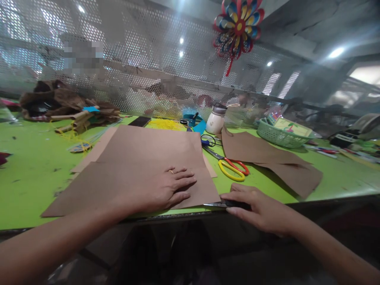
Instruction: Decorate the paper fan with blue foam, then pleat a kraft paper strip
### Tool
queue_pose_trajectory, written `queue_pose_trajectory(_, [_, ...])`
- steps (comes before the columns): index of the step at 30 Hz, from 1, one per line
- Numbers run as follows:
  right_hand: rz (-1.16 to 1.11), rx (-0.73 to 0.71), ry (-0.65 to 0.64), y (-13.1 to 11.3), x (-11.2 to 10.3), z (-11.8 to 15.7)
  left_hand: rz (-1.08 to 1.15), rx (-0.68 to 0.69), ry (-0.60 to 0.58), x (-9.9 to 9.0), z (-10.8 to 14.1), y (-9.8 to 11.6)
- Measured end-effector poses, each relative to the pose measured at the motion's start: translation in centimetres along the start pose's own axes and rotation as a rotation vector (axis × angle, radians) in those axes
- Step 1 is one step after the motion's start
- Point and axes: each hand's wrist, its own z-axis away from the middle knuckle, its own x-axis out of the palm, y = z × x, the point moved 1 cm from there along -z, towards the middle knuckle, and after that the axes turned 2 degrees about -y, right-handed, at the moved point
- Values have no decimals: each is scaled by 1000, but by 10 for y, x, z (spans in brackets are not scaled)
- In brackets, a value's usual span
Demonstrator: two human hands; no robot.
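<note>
Lime-green tabletop (26,178) is running beneath the work, its dark front edge passing just below both hands. Room: perforated screen (133,79) is standing beyond the hands; ceiling lights are glowing above it.

Left hand (178,186): lying palm down, fingers slightly spread, pressing on brown paper (148,146). One ring is showing. Right hand (252,206): pinching one black-handled bladed tool (237,204) between thumb and fingers; its metal blade is pointing toward the left hand, at the paper's near right corner. Whether the blade is touching the paper: cannot tell.

Counts, by position:
- paler sheet (103,143), 1 visible, projecting from under the brown paper, beyond the left hand
- scissors (220,157), 1 pair, yellow and red loops, lying beyond the right hand
- lidded bottle (215,120), 1, standing farther beyond
- green basket (282,135), 1, sitting beyond and right of the right hand, holding cards
- flower ornament (240,27), 1, hanging high beyond the hands

Markings: bottle and cards are bearing small marks, too blurred to read.
</note>
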Motion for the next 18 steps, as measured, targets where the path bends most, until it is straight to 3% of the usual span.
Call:
queue_pose_trajectory(6, [-23, 65, 21, -7, -2, -7, -44, 23, 12, -3, -3, 2])
queue_pose_trajectory(11, [-84, 144, 21, 5, -9, 14, -115, 95, 98, -3, -16, 25])
queue_pose_trajectory(15, [-88, 161, 14, 15, -7, 31, -161, 67, 141, -3, -25, 43])
queue_pose_trajectory(18, [-94, 175, 14, 15, -4, 37, -124, 52, 143, -13, -22, 45])
